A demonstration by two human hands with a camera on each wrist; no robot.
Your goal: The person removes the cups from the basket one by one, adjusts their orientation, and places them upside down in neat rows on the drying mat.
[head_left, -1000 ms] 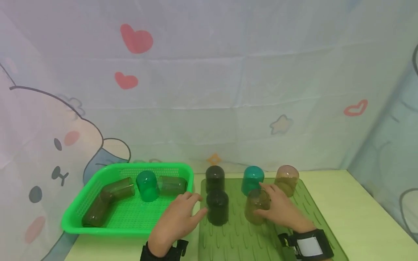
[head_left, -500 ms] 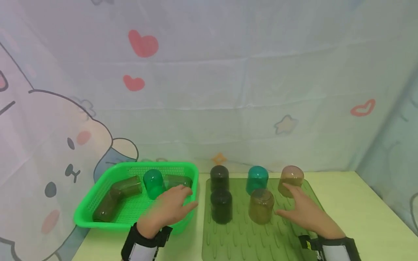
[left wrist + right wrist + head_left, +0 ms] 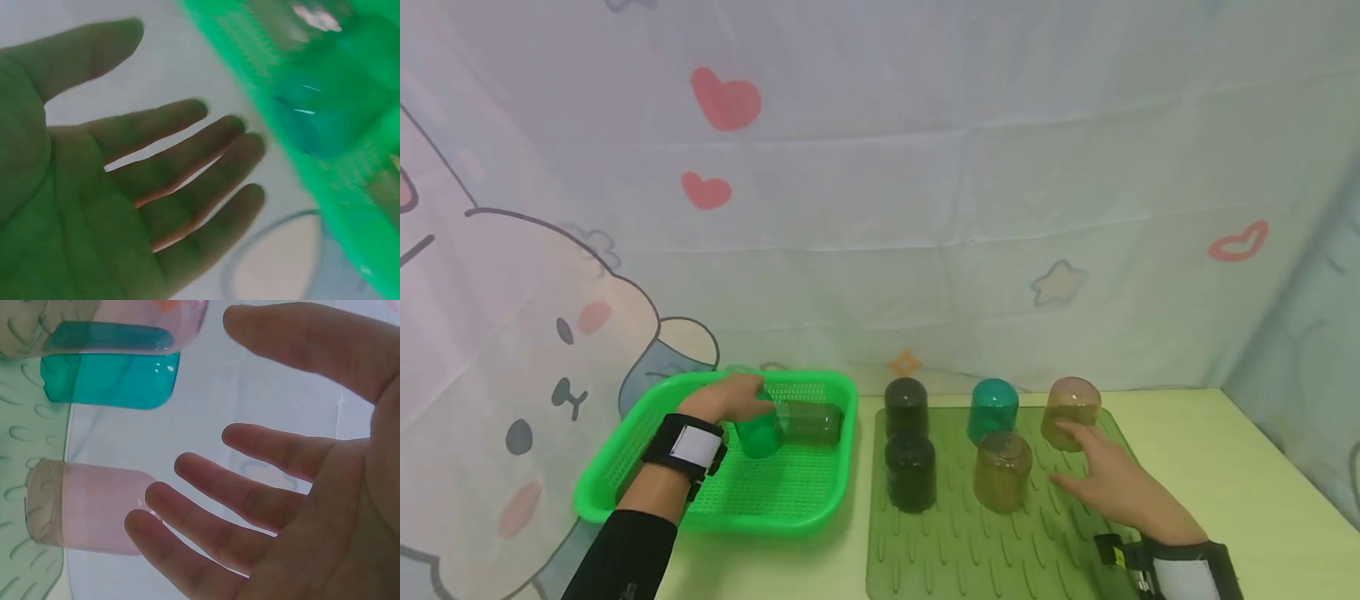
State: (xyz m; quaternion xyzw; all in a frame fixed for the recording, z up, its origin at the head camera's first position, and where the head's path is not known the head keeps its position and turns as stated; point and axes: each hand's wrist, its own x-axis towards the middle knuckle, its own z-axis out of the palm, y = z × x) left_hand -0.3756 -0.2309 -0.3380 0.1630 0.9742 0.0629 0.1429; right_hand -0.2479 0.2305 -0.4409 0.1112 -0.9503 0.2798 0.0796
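Observation:
My left hand (image 3: 730, 398) is over the green basket (image 3: 790, 523), its fingers above a teal cup (image 3: 760, 437) that looks green there. In the left wrist view the same hand (image 3: 137, 187) shows spread fingers with nothing between them, and the teal cup (image 3: 331, 100) lies beyond the fingertips. My right hand (image 3: 1116, 483) hovers over the right side of the green mat (image 3: 955, 558), fingers spread and holding nothing. Its fingertips overlap an upside-down pink cup (image 3: 1071, 408) in the head view. An amber cup (image 3: 1002, 473) stands upside down left of the thumb.
Another cup (image 3: 811, 423) lies on its side in the basket; my left arm hides the basket's left part. Two dark cups (image 3: 906, 408) and a blue-teal cup (image 3: 992, 410) stand upside down on the mat. A printed cloth (image 3: 880, 192) hangs behind the table (image 3: 1195, 450).
My right hand has let go of the amber cup and drawn back rightward. My left hand has moved left from beside the mat, over the basket to the teal cup. The view has shifted slightly.

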